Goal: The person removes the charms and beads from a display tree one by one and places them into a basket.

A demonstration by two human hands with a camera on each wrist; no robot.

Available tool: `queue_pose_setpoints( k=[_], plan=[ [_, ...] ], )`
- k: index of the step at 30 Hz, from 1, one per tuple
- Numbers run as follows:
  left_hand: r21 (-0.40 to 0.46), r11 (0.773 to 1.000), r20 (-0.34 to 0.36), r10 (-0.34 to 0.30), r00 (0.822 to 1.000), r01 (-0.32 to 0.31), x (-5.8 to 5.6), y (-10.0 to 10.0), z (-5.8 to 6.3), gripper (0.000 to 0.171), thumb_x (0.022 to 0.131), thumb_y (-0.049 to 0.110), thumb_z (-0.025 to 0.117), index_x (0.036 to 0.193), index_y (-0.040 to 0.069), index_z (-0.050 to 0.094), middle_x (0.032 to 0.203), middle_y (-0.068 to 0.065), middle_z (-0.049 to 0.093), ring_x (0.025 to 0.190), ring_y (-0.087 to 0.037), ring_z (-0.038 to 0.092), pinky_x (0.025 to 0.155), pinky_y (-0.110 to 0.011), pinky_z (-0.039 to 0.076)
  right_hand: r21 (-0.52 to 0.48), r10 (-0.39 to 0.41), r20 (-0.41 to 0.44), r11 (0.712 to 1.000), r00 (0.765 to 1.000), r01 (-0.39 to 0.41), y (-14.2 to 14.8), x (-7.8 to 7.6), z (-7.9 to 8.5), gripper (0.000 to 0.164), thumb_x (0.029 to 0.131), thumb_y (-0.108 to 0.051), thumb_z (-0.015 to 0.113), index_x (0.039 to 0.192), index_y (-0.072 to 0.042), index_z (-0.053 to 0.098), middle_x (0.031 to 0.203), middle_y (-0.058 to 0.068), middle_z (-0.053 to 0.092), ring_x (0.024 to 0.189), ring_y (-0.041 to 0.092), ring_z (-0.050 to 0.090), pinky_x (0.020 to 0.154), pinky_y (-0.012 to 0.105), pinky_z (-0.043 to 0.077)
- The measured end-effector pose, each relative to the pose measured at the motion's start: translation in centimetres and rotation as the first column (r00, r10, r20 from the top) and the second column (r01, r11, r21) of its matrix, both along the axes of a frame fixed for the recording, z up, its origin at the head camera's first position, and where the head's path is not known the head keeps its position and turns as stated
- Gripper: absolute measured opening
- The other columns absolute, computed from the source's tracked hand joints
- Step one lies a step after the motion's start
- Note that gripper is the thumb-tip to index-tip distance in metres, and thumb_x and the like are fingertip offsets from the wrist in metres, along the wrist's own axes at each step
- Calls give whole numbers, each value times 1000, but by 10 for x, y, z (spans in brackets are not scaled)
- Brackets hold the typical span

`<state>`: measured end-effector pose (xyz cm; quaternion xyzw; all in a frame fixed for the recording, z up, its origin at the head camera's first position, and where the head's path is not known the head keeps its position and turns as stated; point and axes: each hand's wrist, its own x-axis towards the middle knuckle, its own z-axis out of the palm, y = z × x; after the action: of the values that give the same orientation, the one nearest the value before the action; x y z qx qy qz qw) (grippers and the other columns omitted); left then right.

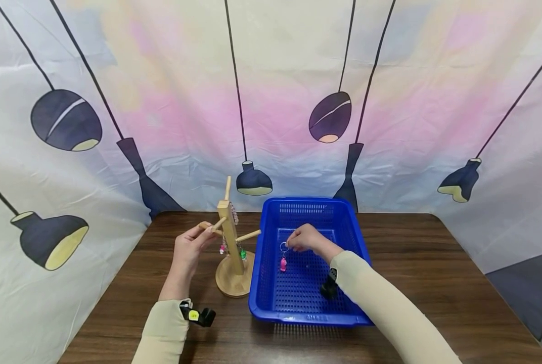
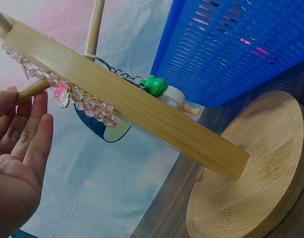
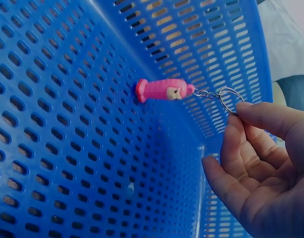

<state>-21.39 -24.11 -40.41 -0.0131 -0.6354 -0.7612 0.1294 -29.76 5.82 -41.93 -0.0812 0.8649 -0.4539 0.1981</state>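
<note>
My left hand (image 1: 190,253) pinches the end of a peg (image 2: 33,91) on a wooden stand (image 1: 232,242), thumb on one side and fingers on the other. By that peg, a bracelet (image 2: 82,102) of clear pink beads with a pink-and-white charm hangs along the post. A keychain (image 2: 155,86) with a green-topped figure hangs on the post's other side. My right hand (image 3: 271,168) pinches the metal ring of a pink figure keychain (image 3: 162,90) between thumb and fingers. Inside the outline of the blue basket (image 1: 309,319), the figure dangles from its short chain.
The basket stands right of the stand, its rim close to the round wooden base (image 1: 232,289). Both are on a dark wooden table (image 1: 412,283). Behind the table hangs a cloth (image 1: 289,60) printed with lamps. Another peg (image 1: 249,235) points right, towards the basket's rim.
</note>
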Motion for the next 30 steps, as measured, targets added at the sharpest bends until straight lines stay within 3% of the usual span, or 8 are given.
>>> queue_pose_setpoints(
  k=[12, 30],
  plan=[
    [0, 1000, -2, 4, 1000, -4, 1, 1, 1, 37, 101, 0, 60, 82, 28, 72, 84, 17, 74, 83, 3, 73, 82, -15, 62, -14, -77, 22, 997, 997, 77, 3, -11, -7, 17, 96, -9, 70, 104, 4, 78, 101, 17, 78, 77, 12, 70, 89, 37, 65],
    [12, 1000, -37, 2, 999, -1, 0, 0, -2, 34, 101, 1, 61, 83, 27, 72, 84, 16, 75, 83, 2, 74, 81, -15, 63, -36, -171, 51, 984, 984, 173, 3, -22, -21, 14, 92, -4, 71, 100, 6, 77, 81, 8, 76, 67, 11, 65, 80, 34, 65]
  ],
)
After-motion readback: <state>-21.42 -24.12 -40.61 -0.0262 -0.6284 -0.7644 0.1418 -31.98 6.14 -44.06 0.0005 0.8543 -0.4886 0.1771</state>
